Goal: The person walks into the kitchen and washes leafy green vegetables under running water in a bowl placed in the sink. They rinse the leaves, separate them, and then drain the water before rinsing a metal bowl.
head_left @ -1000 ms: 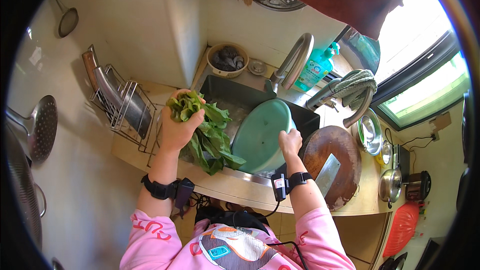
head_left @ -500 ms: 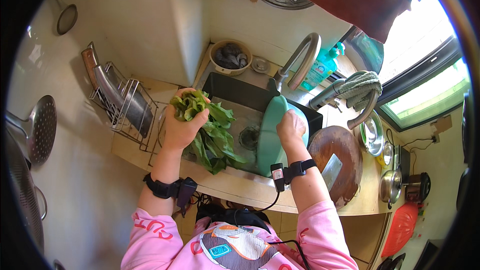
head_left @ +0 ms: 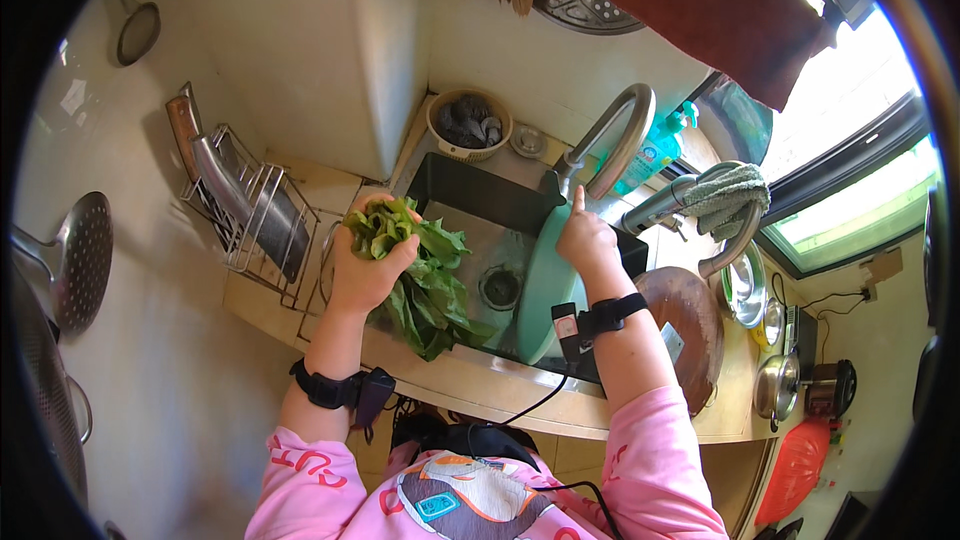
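A bunch of leafy greens is gripped by its stem end in my left hand, fingers wrapped round it. Its leaves hang over the left part of the dark sink. A teal plastic basin stands tilted on its side in the sink, right of the round drain. My right hand is over the basin's far right part, its index finger stretched toward the base of the curved metal faucet. The other fingers look bent and partly hidden; nothing shows in them. Whether that hand touches the basin or faucet is unclear.
A wire rack with knives is at the left. Behind the sink sit a small basket with dark contents and a teal pump bottle. On the right are a round wooden board, a cloth-wrapped pipe and metal pots.
My right hand has moved slightly away from me, from a closed shape at the basin to an outstretched index finger near the faucet. The greens remain in my left hand.
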The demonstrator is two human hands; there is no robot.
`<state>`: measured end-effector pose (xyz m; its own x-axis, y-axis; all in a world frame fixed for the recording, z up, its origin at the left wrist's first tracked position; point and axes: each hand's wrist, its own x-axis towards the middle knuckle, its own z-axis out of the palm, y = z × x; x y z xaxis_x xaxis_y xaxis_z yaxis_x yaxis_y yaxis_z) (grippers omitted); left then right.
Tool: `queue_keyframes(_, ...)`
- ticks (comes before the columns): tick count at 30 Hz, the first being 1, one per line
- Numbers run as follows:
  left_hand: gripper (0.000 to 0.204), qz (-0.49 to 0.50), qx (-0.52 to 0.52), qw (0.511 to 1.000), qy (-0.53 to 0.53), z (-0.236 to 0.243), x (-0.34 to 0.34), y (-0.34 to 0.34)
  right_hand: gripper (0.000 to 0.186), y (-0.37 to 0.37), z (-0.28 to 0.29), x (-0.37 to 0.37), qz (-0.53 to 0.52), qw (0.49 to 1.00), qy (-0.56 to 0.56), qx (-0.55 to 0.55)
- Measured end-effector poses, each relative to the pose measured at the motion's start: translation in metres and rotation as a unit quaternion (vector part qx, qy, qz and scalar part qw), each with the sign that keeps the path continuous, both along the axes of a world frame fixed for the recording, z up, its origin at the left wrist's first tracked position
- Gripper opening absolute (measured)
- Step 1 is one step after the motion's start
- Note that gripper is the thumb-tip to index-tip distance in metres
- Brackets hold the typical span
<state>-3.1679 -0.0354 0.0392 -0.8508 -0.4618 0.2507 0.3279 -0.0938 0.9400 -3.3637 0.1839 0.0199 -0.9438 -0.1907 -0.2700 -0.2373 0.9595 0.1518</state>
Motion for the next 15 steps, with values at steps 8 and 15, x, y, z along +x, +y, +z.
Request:
queue_keyframes(8,0.038,0.034,-0.008,0.999,0.000,0.002,0.009,-0.006,0.041,0.036,0.022,-0.021,-0.162,0.966,-0.181,-0.089)
queue_keyframes(15,0.038,0.037,-0.013,0.999,0.005,0.002,0.004,-0.001,0.031,0.056,0.000,-0.008,-0.086,0.993,-0.024,-0.079)
